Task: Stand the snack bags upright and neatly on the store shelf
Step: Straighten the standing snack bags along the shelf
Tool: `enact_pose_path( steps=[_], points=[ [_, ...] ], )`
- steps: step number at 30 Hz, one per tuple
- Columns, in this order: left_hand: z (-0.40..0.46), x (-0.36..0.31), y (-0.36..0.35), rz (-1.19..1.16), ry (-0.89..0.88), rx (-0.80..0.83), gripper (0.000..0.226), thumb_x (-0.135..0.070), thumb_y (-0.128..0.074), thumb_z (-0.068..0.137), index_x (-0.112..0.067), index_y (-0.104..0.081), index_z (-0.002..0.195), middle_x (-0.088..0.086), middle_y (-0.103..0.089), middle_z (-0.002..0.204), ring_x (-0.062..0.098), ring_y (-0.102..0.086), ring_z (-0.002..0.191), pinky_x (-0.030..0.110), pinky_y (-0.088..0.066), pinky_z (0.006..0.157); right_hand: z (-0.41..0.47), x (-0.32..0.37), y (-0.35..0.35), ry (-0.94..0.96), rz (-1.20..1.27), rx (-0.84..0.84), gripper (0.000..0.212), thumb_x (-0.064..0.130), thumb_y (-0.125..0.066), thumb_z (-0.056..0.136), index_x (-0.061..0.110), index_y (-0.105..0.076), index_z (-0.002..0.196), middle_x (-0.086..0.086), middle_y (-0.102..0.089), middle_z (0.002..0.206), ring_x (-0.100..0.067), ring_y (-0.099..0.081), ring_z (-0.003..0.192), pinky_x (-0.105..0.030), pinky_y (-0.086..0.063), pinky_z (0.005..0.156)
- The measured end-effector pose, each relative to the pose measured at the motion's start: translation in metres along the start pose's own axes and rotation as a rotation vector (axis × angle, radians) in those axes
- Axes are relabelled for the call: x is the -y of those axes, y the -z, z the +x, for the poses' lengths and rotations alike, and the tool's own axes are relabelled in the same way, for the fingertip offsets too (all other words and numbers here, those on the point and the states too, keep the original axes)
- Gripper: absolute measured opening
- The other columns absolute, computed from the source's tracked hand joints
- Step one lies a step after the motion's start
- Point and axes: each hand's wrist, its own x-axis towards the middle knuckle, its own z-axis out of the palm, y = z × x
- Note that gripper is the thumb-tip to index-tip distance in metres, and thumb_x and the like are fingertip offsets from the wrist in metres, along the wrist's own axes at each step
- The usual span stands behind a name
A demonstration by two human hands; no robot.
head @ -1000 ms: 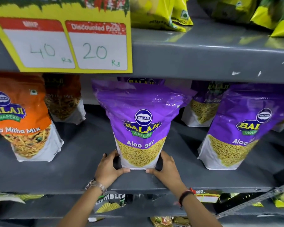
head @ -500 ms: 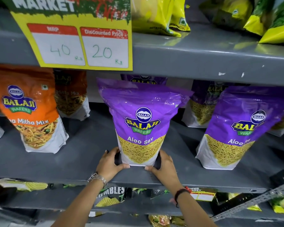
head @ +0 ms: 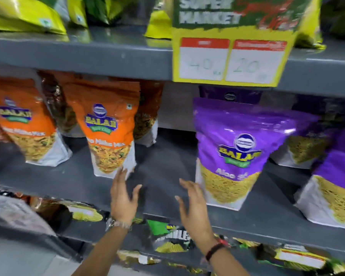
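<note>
A purple Aloo Sev bag stands upright on the grey middle shelf. To its left stands an orange Mitha Mix bag, leaning slightly. My left hand is open with fingers spread, its fingertips at the orange bag's lower right corner. My right hand is open too, just left of the purple bag's base, holding nothing. Another orange bag stands further left, and a second purple bag stands at the far right. More bags stand behind them.
A yellow price sign hangs from the upper shelf edge. Yellow and green bags lie on the top shelf. The lower shelf holds a dark green bag and other packets. The picture is blurred by motion.
Both hands have let go of the purple Aloo Sev bag and moved left, opening up. The view has swung left, so the orange bags now sit near the centre.
</note>
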Motion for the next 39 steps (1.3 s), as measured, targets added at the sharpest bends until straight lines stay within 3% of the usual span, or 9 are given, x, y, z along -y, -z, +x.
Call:
enact_pose_path(
  steps=[3,6,10,13,18,24,29,34,39],
  points=[
    [0.037,0.039,0.034,0.016,-0.007,-0.014,0.064,-0.032,-0.052,0.084,0.002,-0.029,0.132,0.024,-0.027,0.144,0.037,-0.025,0.134,0.036,-0.021,0.108,0.028,0.007,-0.059,-0.179,0.066,0.125,0.045,0.012,-0.057,0.086,0.004,-0.041,0.127,-0.017,-0.046,0.131,-0.025,-0.040,0.127,-0.022,-0.026,0.107],
    [0.080,0.082,0.060,0.015,-0.031,0.149,0.087,-0.043,-0.060,0.075,0.001,-0.017,0.136,0.013,-0.011,0.148,0.027,-0.011,0.139,0.028,-0.012,0.110,0.050,0.015,-0.106,-0.319,0.108,0.187,0.065,0.023,-0.064,0.081,0.005,-0.029,0.134,-0.014,-0.034,0.140,-0.025,-0.031,0.133,-0.032,-0.026,0.112],
    [0.123,0.117,0.074,-0.112,0.119,0.494,0.124,-0.047,-0.079,0.047,-0.013,-0.005,0.140,0.006,-0.012,0.152,0.020,-0.013,0.139,0.042,-0.017,0.115,0.075,0.019,-0.140,-0.351,0.055,0.259,0.096,0.036,-0.077,0.067,0.013,-0.019,0.139,-0.009,-0.025,0.147,-0.021,-0.022,0.137,-0.040,-0.025,0.114],
    [0.134,0.124,0.068,-0.082,0.110,0.611,0.103,-0.033,-0.080,0.054,-0.014,-0.021,0.136,0.009,-0.035,0.143,0.022,-0.031,0.130,0.043,-0.029,0.109,0.086,0.023,-0.148,-0.356,0.050,0.281,0.098,0.038,-0.082,0.059,0.016,-0.025,0.136,-0.003,-0.035,0.138,-0.021,-0.030,0.131,-0.037,-0.033,0.107],
    [0.140,0.128,0.062,-0.016,0.124,0.623,0.091,-0.025,-0.084,0.054,-0.011,-0.034,0.129,0.012,-0.045,0.136,0.033,-0.036,0.127,0.049,-0.031,0.106,0.089,0.025,-0.156,-0.322,0.000,0.233,0.064,0.033,-0.079,0.063,0.015,-0.045,0.114,-0.008,-0.050,0.115,-0.023,-0.047,0.109,-0.029,-0.038,0.083],
    [0.126,0.124,0.065,0.046,0.041,0.637,0.085,-0.031,-0.080,0.059,-0.014,-0.033,0.128,0.007,-0.045,0.138,0.031,-0.033,0.130,0.045,-0.011,0.115,0.073,0.028,-0.145,-0.317,-0.001,0.224,0.066,0.031,-0.077,0.067,0.021,-0.041,0.121,-0.001,-0.048,0.118,-0.014,-0.044,0.110,-0.022,-0.032,0.087],
    [0.112,0.124,0.079,-0.040,0.000,0.661,0.085,-0.022,-0.080,0.061,-0.015,-0.032,0.131,0.006,-0.046,0.137,0.026,-0.040,0.126,0.051,-0.022,0.112,0.055,0.027,-0.140,-0.342,-0.126,0.254,0.066,0.035,-0.074,0.069,0.019,-0.039,0.123,-0.006,-0.049,0.126,-0.021,-0.042,0.118,-0.028,-0.034,0.094],
    [0.114,0.126,0.082,-0.053,0.043,0.657,0.073,-0.021,-0.079,0.062,-0.012,-0.041,0.124,0.010,-0.052,0.130,0.025,-0.044,0.121,0.039,-0.034,0.105,0.052,0.029,-0.141,-0.348,-0.163,0.206,0.064,0.035,-0.074,0.068,0.021,-0.042,0.122,-0.004,-0.053,0.126,-0.021,-0.045,0.117,-0.027,-0.035,0.092],
    [0.113,0.128,0.080,-0.024,0.009,0.649,0.068,-0.022,-0.079,0.061,-0.013,-0.044,0.119,0.008,-0.055,0.126,0.027,-0.046,0.118,0.045,-0.031,0.108,0.051,0.028,-0.139,-0.364,-0.176,0.179,0.064,0.035,-0.075,0.066,0.022,-0.043,0.120,-0.003,-0.054,0.125,-0.018,-0.045,0.115,-0.024,-0.035,0.088]
  ],
)
